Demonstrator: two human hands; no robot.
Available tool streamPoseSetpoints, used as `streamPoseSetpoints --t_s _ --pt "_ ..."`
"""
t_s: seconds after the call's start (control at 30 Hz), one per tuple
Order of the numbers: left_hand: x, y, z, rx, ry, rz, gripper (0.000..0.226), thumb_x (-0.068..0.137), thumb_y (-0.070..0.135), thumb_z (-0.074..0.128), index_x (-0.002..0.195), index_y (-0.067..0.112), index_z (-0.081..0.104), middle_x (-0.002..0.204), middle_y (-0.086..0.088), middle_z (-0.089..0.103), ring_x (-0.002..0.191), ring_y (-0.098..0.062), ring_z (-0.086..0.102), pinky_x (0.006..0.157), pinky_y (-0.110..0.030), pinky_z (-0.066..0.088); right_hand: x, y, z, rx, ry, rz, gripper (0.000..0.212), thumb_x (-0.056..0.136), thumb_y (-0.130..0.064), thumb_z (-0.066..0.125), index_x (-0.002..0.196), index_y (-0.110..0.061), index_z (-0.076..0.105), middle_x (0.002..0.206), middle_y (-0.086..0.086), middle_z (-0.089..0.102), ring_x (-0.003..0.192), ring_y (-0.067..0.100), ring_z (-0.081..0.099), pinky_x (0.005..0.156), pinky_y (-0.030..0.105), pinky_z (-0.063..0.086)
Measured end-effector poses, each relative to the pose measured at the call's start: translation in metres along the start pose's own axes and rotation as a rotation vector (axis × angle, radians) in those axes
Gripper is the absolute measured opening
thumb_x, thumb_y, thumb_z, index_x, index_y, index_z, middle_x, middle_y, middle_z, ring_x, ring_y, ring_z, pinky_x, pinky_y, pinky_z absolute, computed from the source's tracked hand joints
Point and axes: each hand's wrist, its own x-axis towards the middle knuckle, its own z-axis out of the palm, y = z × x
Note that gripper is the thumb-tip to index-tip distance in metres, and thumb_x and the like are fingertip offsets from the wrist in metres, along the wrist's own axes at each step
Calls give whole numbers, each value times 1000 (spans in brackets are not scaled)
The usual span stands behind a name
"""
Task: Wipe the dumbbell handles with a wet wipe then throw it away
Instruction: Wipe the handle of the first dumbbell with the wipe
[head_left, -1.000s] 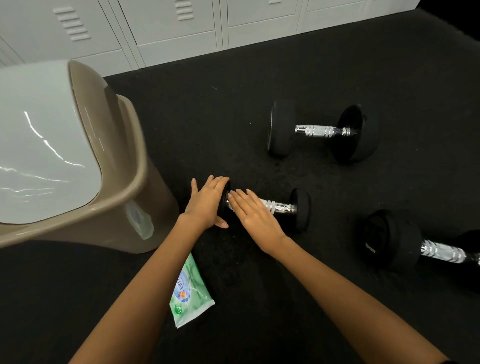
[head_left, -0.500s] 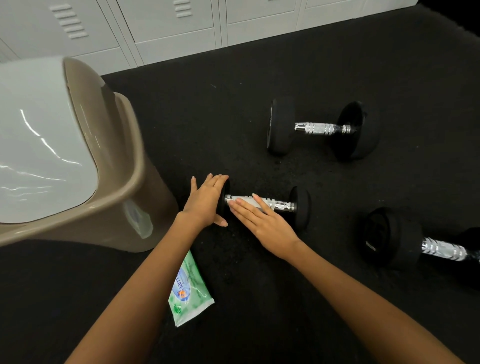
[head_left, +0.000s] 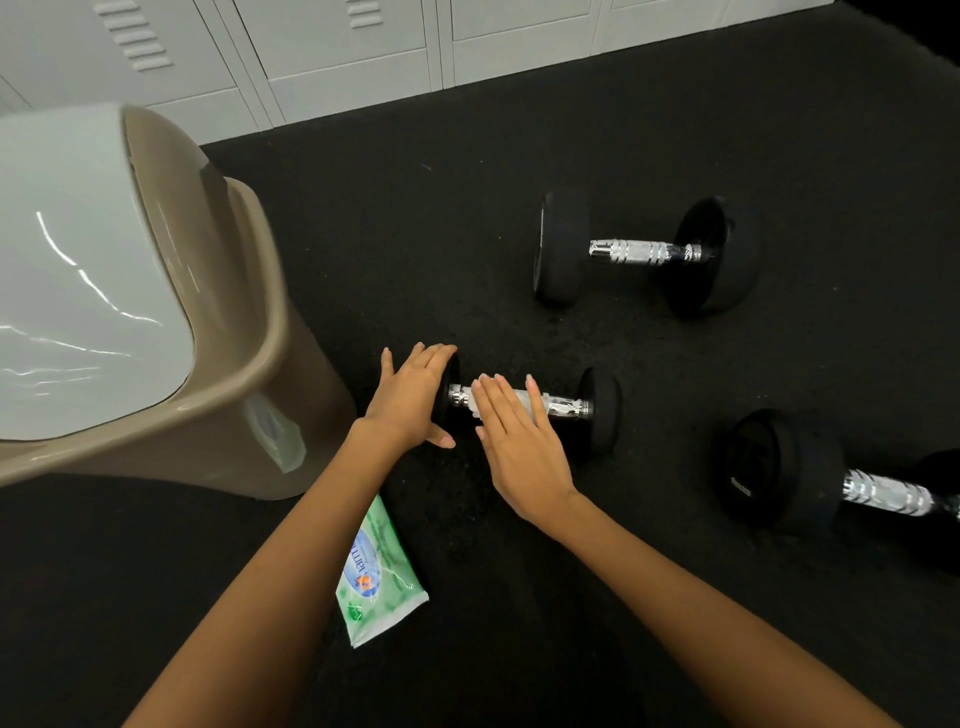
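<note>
A small black dumbbell (head_left: 597, 405) with a chrome handle lies on the dark floor in front of me. My left hand (head_left: 410, 397) rests flat against its left weight, fingers straight. My right hand (head_left: 519, 436) lies flat over the handle, fingers straight, pressing a whitish wet wipe (head_left: 519, 399) that shows beneath the fingers. Two larger dumbbells lie nearby: one (head_left: 644, 252) farther back, one (head_left: 789, 467) at the right edge. A tan bin (head_left: 234, 332) with a white swing lid stands at the left.
A green pack of wet wipes (head_left: 376, 577) lies on the floor beside my left forearm. Grey lockers (head_left: 337, 47) line the back wall. Black rubber flooring (head_left: 415, 234) spreads between the bin and the dumbbells.
My right hand has slid along the small dumbbell's handle, first drawn towards me, now pushed back over it with the wipe. My left hand stays on the left weight.
</note>
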Motion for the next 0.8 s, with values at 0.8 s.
streamPoseSetpoints --t_s 0.8 --pt "2 1 -2 37 -16 -9 114 66 28 83 151 15 9 158 -2 16 147 -24 3 115 -55 -5 18 -5 -2 -103 -124 -133 76 92 -23 46 148 2 2 155 21 17 144 34 14 118 49 2"
